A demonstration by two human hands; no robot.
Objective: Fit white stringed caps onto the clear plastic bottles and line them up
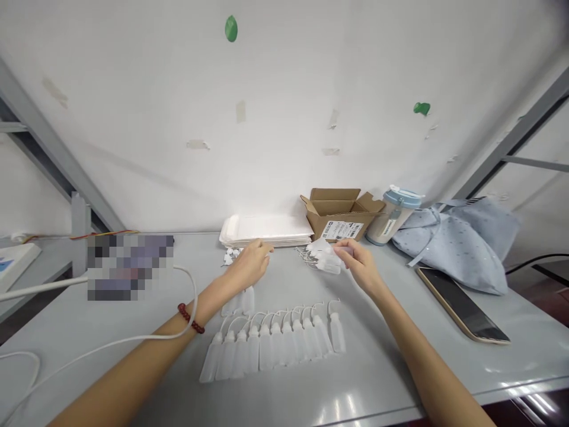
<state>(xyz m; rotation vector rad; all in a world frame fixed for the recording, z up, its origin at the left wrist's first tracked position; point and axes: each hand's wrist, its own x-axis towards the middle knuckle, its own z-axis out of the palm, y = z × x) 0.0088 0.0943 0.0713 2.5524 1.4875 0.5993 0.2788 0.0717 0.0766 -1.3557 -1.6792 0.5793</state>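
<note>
My left hand [251, 261] is closed, fingers curled, at the front of the stack of white envelopes; what lies in its fingertips is too small to name. Small white caps [230, 256] lie just left of it. Below its wrist, a few translucent bottles [240, 301] are partly covered. My right hand [362, 268] has thumb and fingers pinched at the edge of a pile of translucent white pieces with thin tubes [322, 256]; whether one is gripped is hidden. In front lies a row of translucent squeeze bottles with bent thin spouts [275, 344], one bottle [336, 332] slightly apart at the right.
White padded envelopes [267, 228] lie stacked against the wall beside an open cardboard box [340, 216]. A tumbler [393, 216], a blue-grey cloth bag [453, 243] and a phone [462, 305] sit at right. A white cable [133, 339] crosses over my left forearm.
</note>
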